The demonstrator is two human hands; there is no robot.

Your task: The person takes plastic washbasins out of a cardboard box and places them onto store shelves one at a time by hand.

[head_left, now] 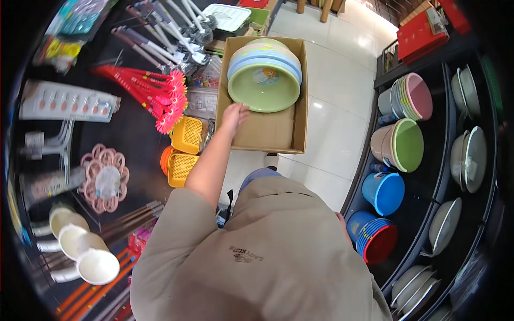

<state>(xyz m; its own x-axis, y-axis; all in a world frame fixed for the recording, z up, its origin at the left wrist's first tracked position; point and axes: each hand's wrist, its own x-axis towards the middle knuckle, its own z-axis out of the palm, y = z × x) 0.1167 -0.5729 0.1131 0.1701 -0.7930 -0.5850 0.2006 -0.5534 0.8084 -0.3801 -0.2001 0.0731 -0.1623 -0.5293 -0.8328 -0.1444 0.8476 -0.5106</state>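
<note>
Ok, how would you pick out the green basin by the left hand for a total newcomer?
Look top centre for the open cardboard box. Inside it is a stack of basins, with the left hand by the lower-left rim of the frontmost. That green basin alone shows its inside, bearing a cartoon picture, unlike the blue basin behind it.

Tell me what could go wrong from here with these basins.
The green basin might slip if lifted by the left hand alone, which is at its rim; no right hand shows.
The blue basin sits close behind it in the cardboard box, so the two could stick and come out together.
The left forearm passes close to the yellow baskets and might knock one.
</note>
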